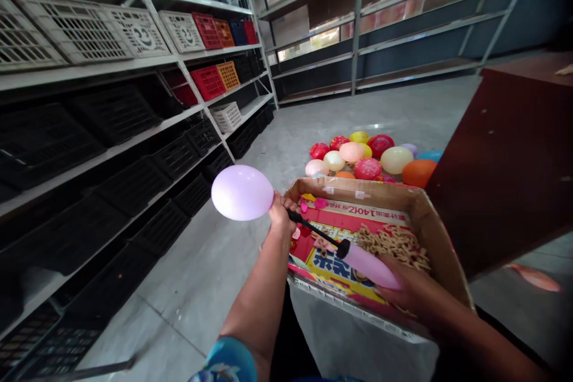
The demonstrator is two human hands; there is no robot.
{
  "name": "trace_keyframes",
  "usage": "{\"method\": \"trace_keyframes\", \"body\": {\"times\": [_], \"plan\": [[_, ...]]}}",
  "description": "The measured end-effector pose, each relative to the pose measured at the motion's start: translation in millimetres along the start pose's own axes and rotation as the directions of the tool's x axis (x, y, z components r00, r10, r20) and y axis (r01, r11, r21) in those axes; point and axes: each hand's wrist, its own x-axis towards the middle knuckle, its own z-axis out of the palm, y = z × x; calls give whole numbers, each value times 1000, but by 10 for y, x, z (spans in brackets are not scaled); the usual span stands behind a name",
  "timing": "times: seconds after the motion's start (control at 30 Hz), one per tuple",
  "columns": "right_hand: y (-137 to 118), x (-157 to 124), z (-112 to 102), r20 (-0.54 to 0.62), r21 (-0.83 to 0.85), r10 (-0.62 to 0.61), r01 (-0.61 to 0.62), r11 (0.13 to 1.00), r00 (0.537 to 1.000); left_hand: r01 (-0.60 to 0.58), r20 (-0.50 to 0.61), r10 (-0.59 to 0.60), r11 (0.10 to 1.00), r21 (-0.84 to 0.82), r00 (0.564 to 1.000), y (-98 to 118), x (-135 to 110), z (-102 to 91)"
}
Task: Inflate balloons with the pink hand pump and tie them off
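Observation:
A pale purple balloon [242,192], swollen and rounded, sticks out to the left of my left hand [282,212]. That hand is closed around the balloon's neck and the black front end of a hand balloon pump [369,264]. The pump's black rod shows between my hands, drawn out of the pink barrel. My right hand [403,283] grips the barrel's far end, its fingers partly hidden. Beneath both hands is an open cardboard box [430,221] holding a heap of beige uninflated balloons [396,246] and a few pink and yellow ones [320,203].
Several inflated balloons [367,168] lie on the floor beyond the box. A dark red board [519,161] slants at the right. Shelves with plastic crates [80,27] line the left, and a metal rack [357,30] stands at the back. An orange balloon [537,277] lies at the far right.

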Motion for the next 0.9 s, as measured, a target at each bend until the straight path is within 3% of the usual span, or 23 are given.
{"method": "trace_keyframes", "body": {"times": [0.1,0.23,0.33,0.43,0.6,0.7,0.8,0.9], "plan": [[-194,70,-16,93,-13,-46,47,999,995,47,1,-47,998,35,999,-178,-76,4],[-456,135,-80,118,2,-110,111,994,987,71,16,-72,996,57,997,-379,-202,23],[-516,142,-88,121,13,-113,112,994,986,65,9,-66,995,71,998,-421,-238,28],[-450,116,-80,146,47,-102,96,994,984,32,11,-33,996,81,999,-317,-187,32],[-193,11,-134,135,4,-30,30,1000,990,-35,33,34,999,31,999,87,-46,77],[-70,-67,-184,117,-5,-49,50,999,992,-52,10,52,999,-2,999,249,-13,82],[-37,-110,-189,126,-7,-89,91,996,988,-54,-7,54,998,-16,999,225,-23,45],[-92,-90,-148,149,-43,-83,90,995,985,-17,-17,17,1000,-10,1000,65,-72,10]]}}
